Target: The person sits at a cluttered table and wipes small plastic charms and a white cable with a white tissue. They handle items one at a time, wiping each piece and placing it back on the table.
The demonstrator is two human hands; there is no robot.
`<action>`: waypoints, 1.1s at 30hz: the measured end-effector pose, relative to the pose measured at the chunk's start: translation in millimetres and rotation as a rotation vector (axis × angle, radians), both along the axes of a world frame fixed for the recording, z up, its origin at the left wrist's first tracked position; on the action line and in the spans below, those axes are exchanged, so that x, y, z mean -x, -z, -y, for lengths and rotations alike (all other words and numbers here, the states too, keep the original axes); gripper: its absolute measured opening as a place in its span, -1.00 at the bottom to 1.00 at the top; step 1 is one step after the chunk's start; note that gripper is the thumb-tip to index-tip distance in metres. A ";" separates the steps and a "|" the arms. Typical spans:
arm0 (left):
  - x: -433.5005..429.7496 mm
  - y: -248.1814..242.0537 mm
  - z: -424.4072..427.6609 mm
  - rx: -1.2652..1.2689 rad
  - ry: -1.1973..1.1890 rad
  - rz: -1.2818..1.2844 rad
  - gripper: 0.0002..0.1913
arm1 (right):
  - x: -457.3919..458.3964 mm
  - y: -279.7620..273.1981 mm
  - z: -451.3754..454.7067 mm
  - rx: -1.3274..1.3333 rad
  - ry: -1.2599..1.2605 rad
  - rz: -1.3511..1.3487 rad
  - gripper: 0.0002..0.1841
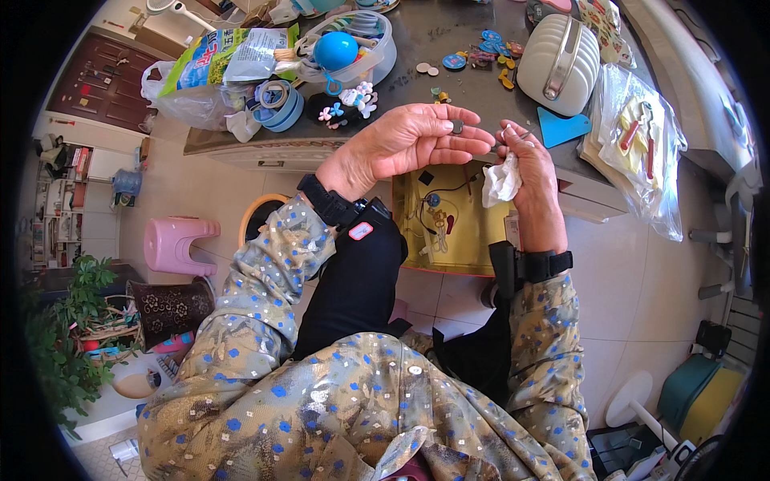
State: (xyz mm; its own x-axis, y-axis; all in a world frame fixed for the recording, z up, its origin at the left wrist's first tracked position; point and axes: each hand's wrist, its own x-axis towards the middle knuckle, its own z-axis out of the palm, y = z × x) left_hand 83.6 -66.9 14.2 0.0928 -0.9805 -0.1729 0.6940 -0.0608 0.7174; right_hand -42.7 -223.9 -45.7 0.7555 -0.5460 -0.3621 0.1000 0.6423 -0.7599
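My left hand (415,137) is palm up above the counter's front edge, pinching a small dark flat piece (457,127) between thumb and fingers. What the piece is cannot be made out. Close by on the right, my right hand (532,171) holds a crumpled white tissue (502,180) against its palm. A thin dark item (527,134) shows at its fingertips, partly hidden. Below both hands stands an open drawer (475,240) with a yellow inside, holding a cable, a small blue round item and other small things.
On the grey counter (415,96) are a clear plastic tub (385,60), a blue tape roll (283,108), small round discs (454,62), a ribbed white case (559,63), a blue scraper (562,126) and plastic bags (637,138). A pink stool (174,243) stands on the floor at left.
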 end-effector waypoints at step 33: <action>-22.2 62.4 3.2 -0.419 -0.444 1.384 -0.82 | -3.1 -2.3 -6.1 0.241 0.124 -0.112 -0.85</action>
State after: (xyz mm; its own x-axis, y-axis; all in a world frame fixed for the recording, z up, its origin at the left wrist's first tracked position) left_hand 105.7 -70.1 -48.2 0.6777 -0.7339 0.0449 -0.4780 -0.3934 0.7853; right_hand -39.6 -217.8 -43.4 0.6402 -0.7123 -0.2878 0.0734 0.4297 -0.9000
